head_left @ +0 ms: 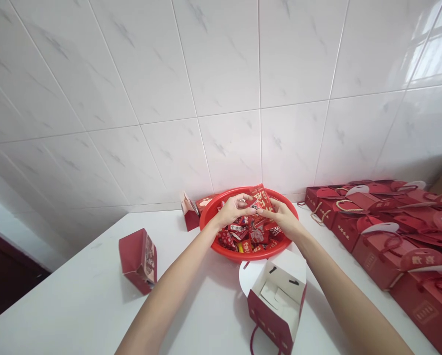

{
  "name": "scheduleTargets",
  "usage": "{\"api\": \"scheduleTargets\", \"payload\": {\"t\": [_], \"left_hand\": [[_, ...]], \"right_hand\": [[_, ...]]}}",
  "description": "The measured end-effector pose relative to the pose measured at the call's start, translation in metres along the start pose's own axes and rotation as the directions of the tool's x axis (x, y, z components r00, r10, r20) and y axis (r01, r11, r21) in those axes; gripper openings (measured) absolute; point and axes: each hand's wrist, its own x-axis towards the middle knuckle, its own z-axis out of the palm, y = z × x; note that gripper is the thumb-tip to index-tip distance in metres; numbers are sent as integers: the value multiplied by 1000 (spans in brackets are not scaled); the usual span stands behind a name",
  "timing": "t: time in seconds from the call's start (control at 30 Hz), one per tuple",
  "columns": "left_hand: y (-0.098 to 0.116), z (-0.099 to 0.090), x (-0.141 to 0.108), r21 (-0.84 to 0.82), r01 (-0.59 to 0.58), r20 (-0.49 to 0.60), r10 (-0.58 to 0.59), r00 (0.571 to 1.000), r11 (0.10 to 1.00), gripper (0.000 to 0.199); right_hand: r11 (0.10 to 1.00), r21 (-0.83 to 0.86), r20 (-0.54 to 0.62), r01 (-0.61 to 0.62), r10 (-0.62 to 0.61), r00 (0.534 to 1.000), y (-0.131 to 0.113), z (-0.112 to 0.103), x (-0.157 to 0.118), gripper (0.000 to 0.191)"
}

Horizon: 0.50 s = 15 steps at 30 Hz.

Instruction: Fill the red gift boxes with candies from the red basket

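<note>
My left hand (233, 212) and my right hand (284, 219) meet over a red plastic basket (204, 217). The fingertips of both pinch a small red candy packet (257, 203) with dark and white print. A larger red packet with gold characters (261, 191) stands up just behind the fingers; whether they touch it I cannot tell. Below them, the basket holds many red wrapped candies (258, 231). In front of the basket, between my forearms, is an open dark red gift box (267, 323) with a white inside, loose flaps and a red cord handle.
On the left of the white table (76, 286) a dark red box (134, 259) lies on its side. A small red carton (189, 212) leans by the basket's left. Rows of closed red gift boxes (376, 254) with cord handles fill the right. Behind stands a tiled wall (228, 148).
</note>
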Motion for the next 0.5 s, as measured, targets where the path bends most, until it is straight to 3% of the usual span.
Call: {"api": "scheduleTargets", "payload": {"t": [0.13,0.5], "left_hand": [[4,1,-2,-57,-20,35,22,999,998,51],[7,5,-3,-104,-17,-17,15,1000,994,62]], "right_hand": [[1000,29,5,-11,11,1000,-1,0,-1,42],[1000,-18,19,-18,19,1000,-2,1,1,42]]}}
